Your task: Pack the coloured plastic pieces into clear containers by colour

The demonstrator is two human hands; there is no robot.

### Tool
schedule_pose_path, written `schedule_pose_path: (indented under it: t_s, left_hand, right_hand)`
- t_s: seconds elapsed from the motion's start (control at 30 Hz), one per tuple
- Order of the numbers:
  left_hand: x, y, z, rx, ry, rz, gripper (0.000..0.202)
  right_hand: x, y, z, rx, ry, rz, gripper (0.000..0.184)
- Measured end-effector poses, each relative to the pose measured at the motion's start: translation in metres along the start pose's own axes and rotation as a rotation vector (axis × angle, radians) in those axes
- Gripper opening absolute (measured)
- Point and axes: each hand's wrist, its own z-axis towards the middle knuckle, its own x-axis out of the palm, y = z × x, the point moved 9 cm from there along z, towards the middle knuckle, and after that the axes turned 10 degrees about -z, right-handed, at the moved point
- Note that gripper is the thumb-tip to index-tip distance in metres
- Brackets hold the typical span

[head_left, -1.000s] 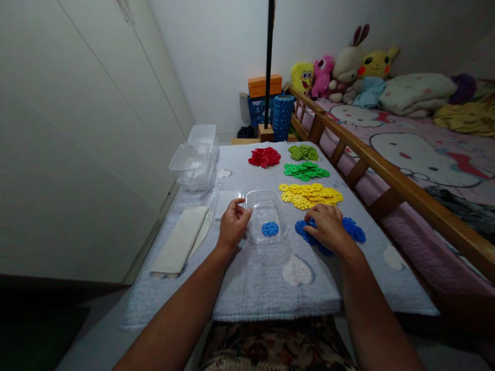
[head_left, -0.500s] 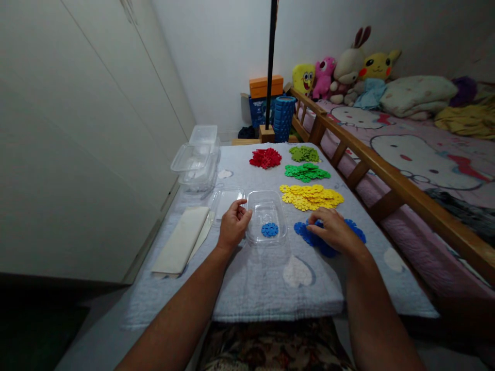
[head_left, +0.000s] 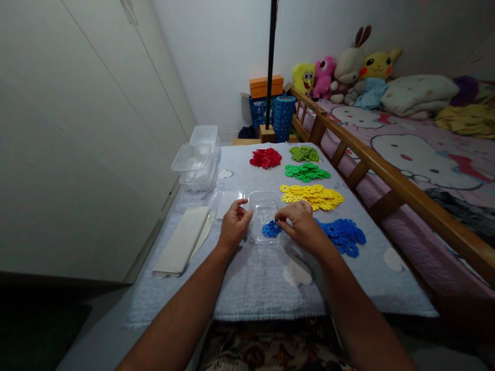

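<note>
A clear plastic container (head_left: 266, 197) stands in the middle of the cloth-covered table. My left hand (head_left: 234, 225) is at its left rim, fingers curled and thumb against the edge. Over the container's right side, my right hand (head_left: 298, 222) pinches a blue snowflake disc (head_left: 278, 223), partly hidden by the fingertips. Beneath it, inside the container, lies another blue disc (head_left: 269, 230). To the right of that hand spreads a pile of blue snowflake discs (head_left: 344, 236), and just behind is a yellow pile (head_left: 313, 196).
Farther back lie green (head_left: 307, 172), olive-green (head_left: 304, 153) and red piles (head_left: 265, 158). Stacked clear containers (head_left: 197, 159) stand back left. A clear lid (head_left: 229, 198) and a folded cream sheet (head_left: 181, 239) lie left. A wooden bed rail (head_left: 363, 159) borders the right side.
My right hand has moved left from the blue pile to the container, bringing a blue snowflake disc. My left hand has stayed at the container's left rim.
</note>
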Motion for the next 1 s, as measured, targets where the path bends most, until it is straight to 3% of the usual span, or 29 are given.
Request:
schedule_pose_path:
  t_s: [0.17, 0.27, 0.43, 0.6, 0.8, 1.0]
  left_hand:
    - [0.000, 0.000, 0.000, 0.004, 0.005, -0.004, 0.039]
    - [0.001, 0.000, -0.001, 0.001, 0.005, -0.015, 0.038]
    - [0.001, 0.001, -0.001, -0.003, 0.008, -0.033, 0.039]
    - [0.002, 0.000, -0.001, -0.016, 0.012, -0.048, 0.039]
    - [0.004, -0.001, -0.003, -0.034, 0.027, -0.051, 0.041]
    - [0.004, -0.001, -0.004, -0.043, 0.024, -0.057, 0.042]
  right_hand:
    - [0.015, 0.006, -0.004, -0.033, 0.063, -0.064, 0.017]
    - [0.014, 0.001, -0.003, -0.039, 0.040, -0.064, 0.017]
    - [-0.012, -0.047, -0.003, 0.110, -0.111, -0.092, 0.023]
    - [-0.010, -0.082, -0.017, 0.199, -0.045, -0.279, 0.018]
    - [0.014, -0.082, -0.031, 0.163, 0.056, -0.416, 0.012]
    - [0.016, -0.081, -0.031, 0.166, 0.079, -0.403, 0.010]
